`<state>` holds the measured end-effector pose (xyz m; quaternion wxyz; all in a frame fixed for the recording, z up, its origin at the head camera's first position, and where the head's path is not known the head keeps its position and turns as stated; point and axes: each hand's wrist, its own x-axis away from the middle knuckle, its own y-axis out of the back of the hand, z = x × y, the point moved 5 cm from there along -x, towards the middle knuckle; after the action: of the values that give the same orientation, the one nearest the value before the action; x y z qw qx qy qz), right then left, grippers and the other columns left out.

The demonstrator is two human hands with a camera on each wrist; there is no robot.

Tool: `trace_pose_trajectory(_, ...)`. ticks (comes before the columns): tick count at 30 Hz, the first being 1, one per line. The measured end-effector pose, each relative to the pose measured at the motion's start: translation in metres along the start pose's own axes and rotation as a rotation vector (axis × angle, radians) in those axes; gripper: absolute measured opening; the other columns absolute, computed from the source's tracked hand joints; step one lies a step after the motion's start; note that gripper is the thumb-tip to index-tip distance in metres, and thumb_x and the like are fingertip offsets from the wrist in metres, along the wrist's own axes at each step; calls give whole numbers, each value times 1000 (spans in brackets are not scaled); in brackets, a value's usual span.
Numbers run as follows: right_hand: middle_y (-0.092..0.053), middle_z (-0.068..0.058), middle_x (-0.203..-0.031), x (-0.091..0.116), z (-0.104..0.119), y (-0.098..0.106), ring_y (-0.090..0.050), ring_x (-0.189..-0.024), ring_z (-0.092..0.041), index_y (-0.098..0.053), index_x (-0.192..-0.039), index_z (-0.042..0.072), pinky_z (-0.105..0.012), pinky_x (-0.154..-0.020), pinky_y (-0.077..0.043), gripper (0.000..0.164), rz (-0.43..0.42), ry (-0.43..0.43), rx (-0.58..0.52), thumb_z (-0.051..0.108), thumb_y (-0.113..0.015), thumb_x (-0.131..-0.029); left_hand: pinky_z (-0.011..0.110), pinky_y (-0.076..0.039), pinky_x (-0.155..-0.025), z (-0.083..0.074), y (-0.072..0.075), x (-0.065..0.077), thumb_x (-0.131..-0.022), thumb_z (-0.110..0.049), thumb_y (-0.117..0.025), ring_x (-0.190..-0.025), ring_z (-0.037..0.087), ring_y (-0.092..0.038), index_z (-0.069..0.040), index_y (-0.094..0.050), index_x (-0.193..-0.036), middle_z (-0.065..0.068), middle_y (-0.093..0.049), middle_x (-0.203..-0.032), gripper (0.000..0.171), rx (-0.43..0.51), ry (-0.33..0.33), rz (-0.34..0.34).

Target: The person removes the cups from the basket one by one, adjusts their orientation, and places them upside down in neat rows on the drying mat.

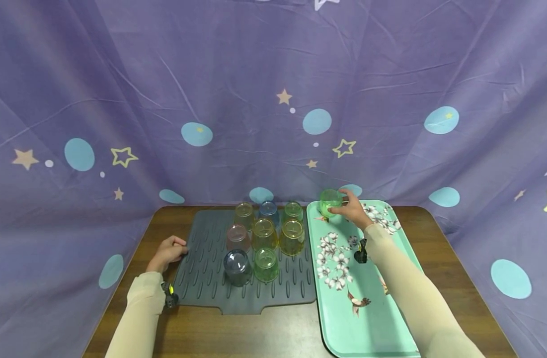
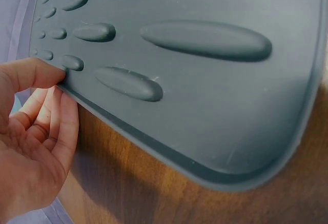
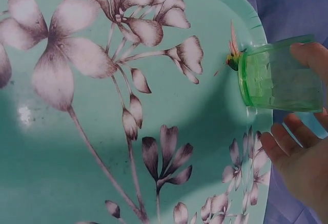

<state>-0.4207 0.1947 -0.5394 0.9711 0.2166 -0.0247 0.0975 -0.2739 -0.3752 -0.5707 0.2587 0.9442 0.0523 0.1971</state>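
With its thumb on top and fingers under the rim, my left hand point(image 1: 169, 252) pinches the left edge of a dark grey drying mat point(image 2: 205, 111). My right hand point(image 1: 353, 210) holds a clear green drinking glass point(image 3: 282, 75) at the far left corner of a mint-green tray point(image 1: 367, 318). Thumb and fingers lie on different sides of this glass, whose brighter green end meets the tray. On the mat are several coloured glasses standing close together, among them a dark blue-grey glass point(image 1: 237, 268), a pink glass point(image 1: 238, 238) and a yellow glass point(image 1: 292, 238).
A wooden table point(image 1: 273, 333) carries the mat and the tray side by side. Behind them hangs a purple curtain point(image 1: 237, 99) with stars and blue ovals, close to the table's far edge. The tray bears printed flowers and birds.
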Motion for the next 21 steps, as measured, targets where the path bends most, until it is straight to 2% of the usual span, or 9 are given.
trace_pose_trajectory(8,-39,-32,-147,-4,-5,-1,-47,-128,-46,-23,-159,5,-61,-102,-45,88,35,-33,-18,10,-77,-89,35,-57,-80,0,-1,0,-90,-1,-62,-87,14,-59,6,-51,-110,4,-55,-90,24,-5,1,-3)
trace_pose_trajectory(13,-39,-32,-146,-6,-8,-3,-49,-123,-42,-26,-158,5,-55,-93,-47,86,33,-61,-14,12,-77,-89,37,-57,-82,-2,-1,0,-90,-1,-62,-88,15,-59,6,-52,-111,5,-56,-91,25,1,-1,-5)
trace_pose_trajectory(18,-37,-33,-145,-5,-8,-4,-47,-121,-40,-27,-155,2,-56,-96,-47,84,29,-67,-50,10,-78,-88,36,-57,-82,0,-2,-1,-90,-1,-62,-89,16,-59,6,-51,-111,5,-55,-90,25,-3,1,0)
trace_pose_trajectory(21,-39,-31,-140,-7,-12,-7,-47,-117,-38,-30,-150,0,-53,-96,-48,81,19,-61,-48,10,-79,-87,35,-56,-80,0,-1,0,-89,-1,-62,-87,15,-59,6,-51,-111,5,-55,-90,25,-5,-5,-1)
